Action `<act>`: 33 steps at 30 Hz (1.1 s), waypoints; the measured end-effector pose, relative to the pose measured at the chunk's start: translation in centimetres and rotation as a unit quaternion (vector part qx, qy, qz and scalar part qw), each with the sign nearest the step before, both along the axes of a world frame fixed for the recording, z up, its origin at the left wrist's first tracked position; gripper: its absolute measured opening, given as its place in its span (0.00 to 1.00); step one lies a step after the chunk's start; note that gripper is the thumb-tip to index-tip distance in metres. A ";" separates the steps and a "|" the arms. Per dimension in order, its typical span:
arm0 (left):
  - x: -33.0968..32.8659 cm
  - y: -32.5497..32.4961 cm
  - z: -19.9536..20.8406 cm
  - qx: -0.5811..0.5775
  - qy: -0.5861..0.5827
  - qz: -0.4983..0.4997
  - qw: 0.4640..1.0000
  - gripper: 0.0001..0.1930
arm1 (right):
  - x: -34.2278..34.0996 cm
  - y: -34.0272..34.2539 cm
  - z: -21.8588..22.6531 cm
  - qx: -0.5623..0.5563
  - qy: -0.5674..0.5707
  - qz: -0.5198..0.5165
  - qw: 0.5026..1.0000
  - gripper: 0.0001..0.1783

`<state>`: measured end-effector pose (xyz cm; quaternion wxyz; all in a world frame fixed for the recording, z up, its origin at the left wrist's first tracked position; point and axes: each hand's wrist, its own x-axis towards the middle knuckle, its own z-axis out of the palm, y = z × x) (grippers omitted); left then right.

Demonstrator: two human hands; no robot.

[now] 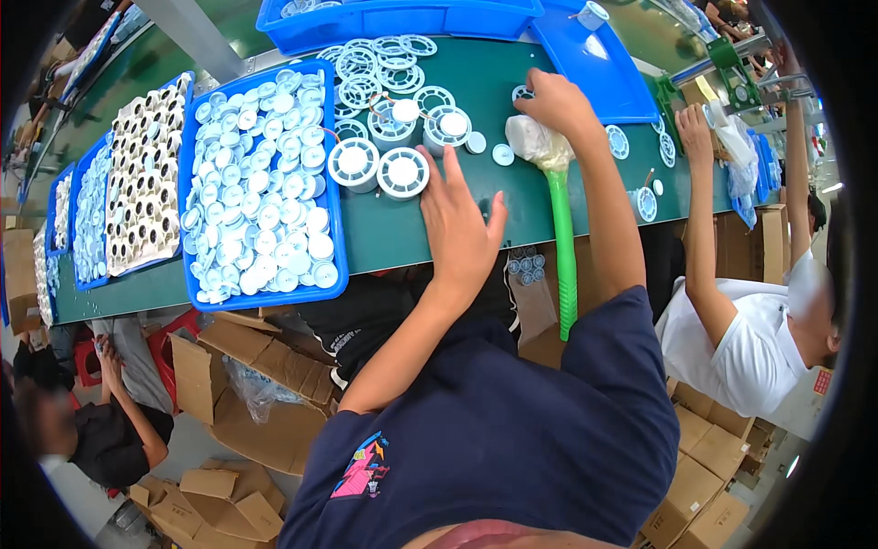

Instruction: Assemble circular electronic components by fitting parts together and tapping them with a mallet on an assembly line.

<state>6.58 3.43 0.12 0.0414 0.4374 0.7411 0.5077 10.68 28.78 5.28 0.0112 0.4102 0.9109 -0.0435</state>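
Note:
My left hand (pixel 455 224) is open over the green table, fingers spread. Its fingertips reach the edge of a white round housing (pixel 402 174) with a slotted rim and raised centre. A similar housing (pixel 353 163) stands beside it, and two more with wires are just behind. My right hand (pixel 556 102) is closed, thumb and fingertips curled around a small white slotted ring (pixel 522 93), which they partly cover. Below that hand lies a mallet (pixel 562 247), its pale head wrapped in clear plastic and its green handle hanging over the table edge.
A blue tray (pixel 340 247) of white caps is at left, beside an egg-carton tray (pixel 146 174). Loose slotted rings (pixel 357 62) lie behind the housings. A blue bin (pixel 402 16) and blue lid (pixel 599 78) are at the back. A co-worker's hand (pixel 695 133) is at right.

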 end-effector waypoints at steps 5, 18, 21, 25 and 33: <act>0.2 2.4 0.8 0.016 -0.031 0.036 0.999 0.51 | -0.6 0.1 0.0 -0.030 0.004 0.023 0.999 0.27; 1.0 -2.7 0.9 -0.006 -0.055 0.037 0.998 0.50 | -1.2 -1.5 0.9 0.007 -0.005 -0.002 1.000 0.22; -0.1 -1.1 0.9 0.005 -0.027 0.033 0.999 0.49 | -2.0 -2.1 0.6 0.078 0.003 -0.003 0.997 0.18; -2.3 2.3 1.1 0.033 -0.027 0.051 0.998 0.52 | -0.7 -4.0 0.2 0.072 0.326 0.072 0.940 0.12; -4.6 2.5 0.5 0.045 -0.056 0.033 0.997 0.29 | 8.9 -13.3 1.9 -0.276 0.503 -0.095 0.814 0.11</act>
